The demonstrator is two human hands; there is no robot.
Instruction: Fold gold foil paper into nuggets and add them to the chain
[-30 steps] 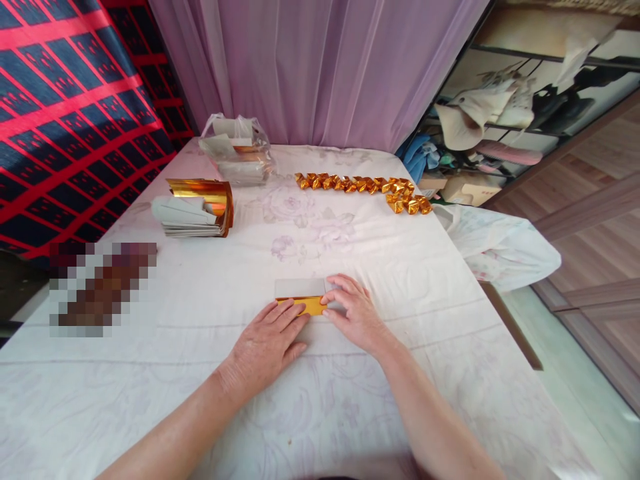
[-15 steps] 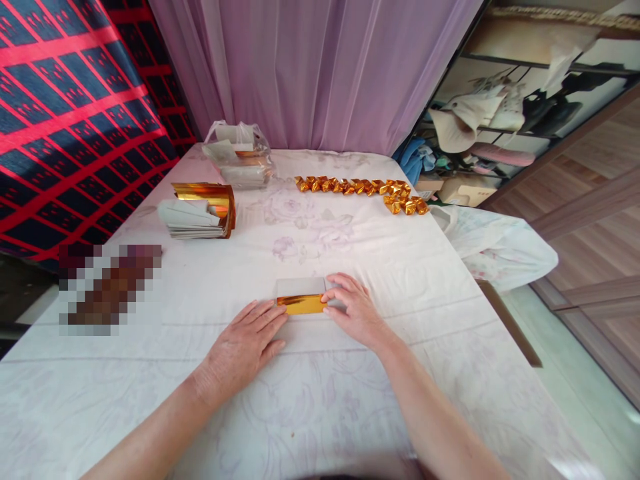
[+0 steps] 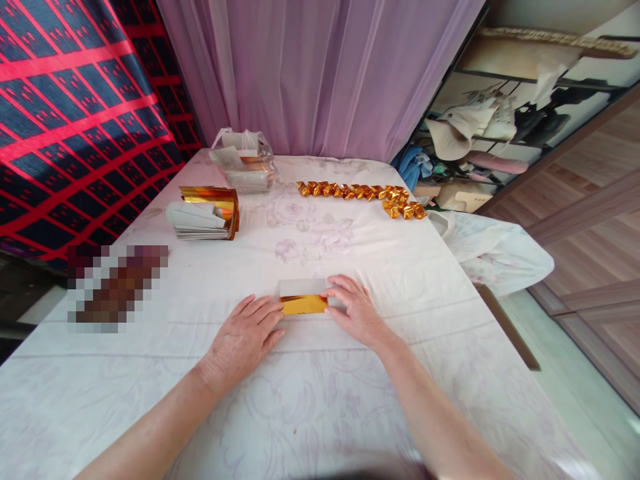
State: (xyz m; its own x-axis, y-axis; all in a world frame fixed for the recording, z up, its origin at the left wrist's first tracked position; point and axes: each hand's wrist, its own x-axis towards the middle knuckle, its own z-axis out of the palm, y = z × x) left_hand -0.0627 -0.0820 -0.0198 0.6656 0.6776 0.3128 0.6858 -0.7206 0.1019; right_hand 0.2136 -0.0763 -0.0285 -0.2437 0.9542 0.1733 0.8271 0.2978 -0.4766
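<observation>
A person's two bare hands frame a small gold foil sheet (image 3: 303, 305) on a table (image 3: 400, 267) spread with a pale flowered cloth, the sheet lying flat near the middle of the near half. Its near part shows shiny gold while the far part shows the white backing, which suggests a fold laid along its length. The left hand (image 3: 243, 340) rests palm down with fingers spread and relaxed, grasping nothing, its fingertips touching or just beside the sheet's left end, apparently to steady it. The right hand (image 3: 356, 313) lies flat as well, fingers extended over the sheet's right end and pressing it to the cloth rather than gripping it. The sheet thus sits between the two hands, just beyond the fingertips of each. Farther off on the left stands a stack of foil sheets (image 3: 205, 213) with a curled gold top leaf, and beyond it a plastic bag of paper (image 3: 245, 163). A row of folded gold pieces (image 3: 363, 195) lines the far right side of the table, well apart from the hands
</observation>
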